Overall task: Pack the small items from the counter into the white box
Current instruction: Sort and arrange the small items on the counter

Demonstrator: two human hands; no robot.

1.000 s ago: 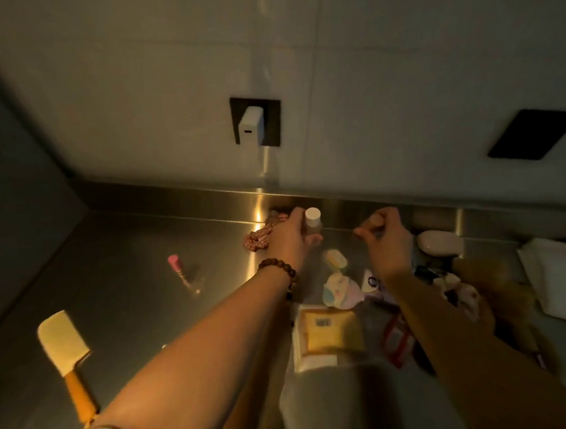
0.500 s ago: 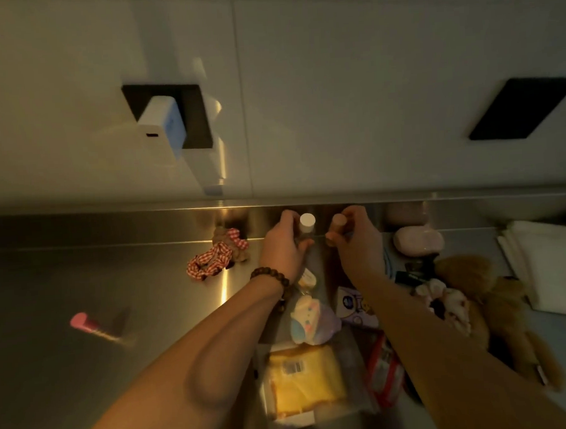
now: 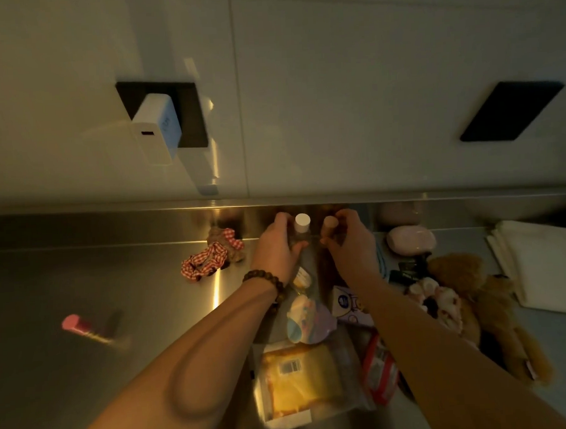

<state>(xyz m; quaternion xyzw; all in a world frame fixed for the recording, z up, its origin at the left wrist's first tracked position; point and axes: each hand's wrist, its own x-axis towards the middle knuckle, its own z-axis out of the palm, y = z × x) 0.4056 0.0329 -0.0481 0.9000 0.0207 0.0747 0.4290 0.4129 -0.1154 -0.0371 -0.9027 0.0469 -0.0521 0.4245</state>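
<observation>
At the back of the brushed-steel counter (image 3: 86, 372), the left hand (image 3: 277, 247) curls round a clear bottle (image 3: 299, 234) with a round white cap; the right hand (image 3: 352, 243) pinches a cork-topped bottle (image 3: 329, 226) (small, cylindrical). A checked fabric scrunchie (image 3: 208, 259) lies left.

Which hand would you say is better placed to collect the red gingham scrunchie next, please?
Left. The left hand is beside the scrunchie, though gripping a small bottle; the right hand is farther and holds another item.
</observation>
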